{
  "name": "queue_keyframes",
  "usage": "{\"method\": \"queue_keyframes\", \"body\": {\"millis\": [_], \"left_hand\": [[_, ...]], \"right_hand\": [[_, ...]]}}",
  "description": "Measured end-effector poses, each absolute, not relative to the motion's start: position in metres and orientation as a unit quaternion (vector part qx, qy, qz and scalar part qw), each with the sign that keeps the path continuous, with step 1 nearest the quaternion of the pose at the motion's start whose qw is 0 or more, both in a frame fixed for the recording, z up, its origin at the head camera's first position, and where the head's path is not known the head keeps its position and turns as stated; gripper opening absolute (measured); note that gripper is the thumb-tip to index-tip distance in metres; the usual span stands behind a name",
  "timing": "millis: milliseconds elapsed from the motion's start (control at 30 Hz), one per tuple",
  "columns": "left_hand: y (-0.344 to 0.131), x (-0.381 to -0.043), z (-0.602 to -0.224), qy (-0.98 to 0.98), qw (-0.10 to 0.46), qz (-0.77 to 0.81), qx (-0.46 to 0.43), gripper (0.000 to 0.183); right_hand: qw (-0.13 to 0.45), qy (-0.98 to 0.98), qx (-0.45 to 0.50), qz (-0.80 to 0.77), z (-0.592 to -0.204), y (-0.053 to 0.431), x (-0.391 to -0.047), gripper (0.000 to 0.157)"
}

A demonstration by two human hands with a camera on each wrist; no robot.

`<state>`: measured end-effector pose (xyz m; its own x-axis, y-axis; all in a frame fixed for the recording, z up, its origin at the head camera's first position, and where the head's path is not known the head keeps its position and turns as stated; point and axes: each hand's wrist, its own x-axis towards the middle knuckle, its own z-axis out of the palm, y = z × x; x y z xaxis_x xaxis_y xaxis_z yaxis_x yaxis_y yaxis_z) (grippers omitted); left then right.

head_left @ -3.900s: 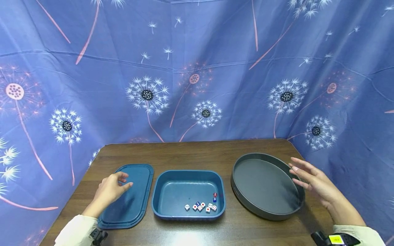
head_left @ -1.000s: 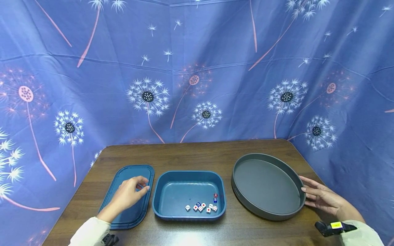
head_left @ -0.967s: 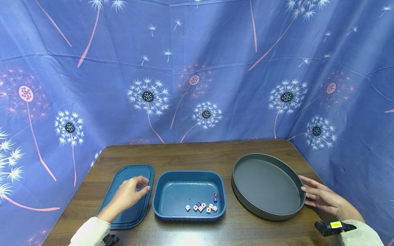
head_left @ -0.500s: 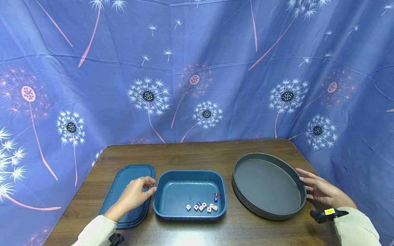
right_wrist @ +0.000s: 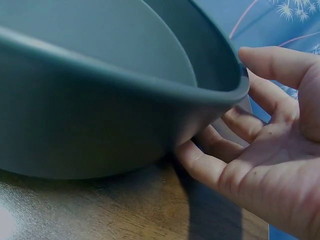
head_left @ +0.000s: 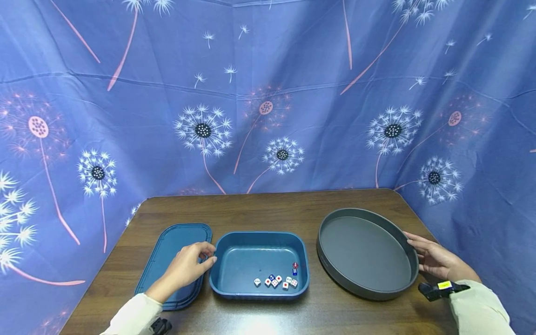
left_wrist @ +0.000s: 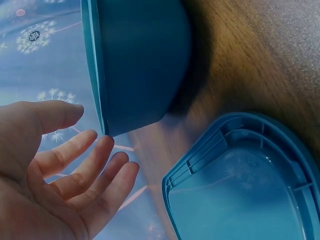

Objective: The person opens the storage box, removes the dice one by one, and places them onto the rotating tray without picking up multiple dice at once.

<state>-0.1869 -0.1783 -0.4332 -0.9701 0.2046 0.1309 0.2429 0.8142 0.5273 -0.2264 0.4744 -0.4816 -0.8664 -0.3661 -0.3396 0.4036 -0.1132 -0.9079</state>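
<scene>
My left hand [head_left: 187, 265] hovers at the left rim of a blue rectangular box [head_left: 259, 294]. Its fingers are loosely bent and hold nothing; in the left wrist view the fingertips come close to the box's corner, and contact is hard to tell. Inside the box, toward its near right, lie several small dice [head_left: 274, 283], mostly white, with a few blue and one red. On the right, my right hand [head_left: 439, 259] lies against the side of a round dark grey pan [head_left: 364, 251]. In the right wrist view its fingers [right_wrist: 200, 162] touch the outer wall and the thumb is near the rim.
A blue lid [head_left: 176, 242] lies on the wooden table [head_left: 259, 211] left of the box, partly under my left forearm. Blue dandelion-print cloth [head_left: 268, 70] hangs behind the table and at both sides. The pan's interior holds nothing visible.
My left hand has moved right from over the lid to the box's left rim. The right hand has come down from above the pan's rim to its outer side. Box, dice and pan stay put.
</scene>
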Motion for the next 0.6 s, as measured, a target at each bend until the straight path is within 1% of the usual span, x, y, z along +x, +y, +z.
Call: {"method": "queue_keyframes", "body": {"millis": [200,433,600], "left_hand": [[-0.1783,-0.1865,-0.4343,-0.951,0.034,-0.283,-0.122,0.019],[-0.1784,-0.1857,-0.4328,-0.950,0.037,-0.287,-0.118,0.017],[-0.1787,-0.1861,-0.4307,-0.950,0.037,-0.285,-0.118,0.016]], "right_hand": [[0.287,0.591,-0.024,-0.754,-0.4801,0.4796,-0.2283,0.047],[0.299,0.572,-0.051,-0.762,-0.4784,0.4812,-0.2297,0.052],[0.330,0.541,-0.096,-0.768,-0.4782,0.4839,-0.2296,0.058]]}}
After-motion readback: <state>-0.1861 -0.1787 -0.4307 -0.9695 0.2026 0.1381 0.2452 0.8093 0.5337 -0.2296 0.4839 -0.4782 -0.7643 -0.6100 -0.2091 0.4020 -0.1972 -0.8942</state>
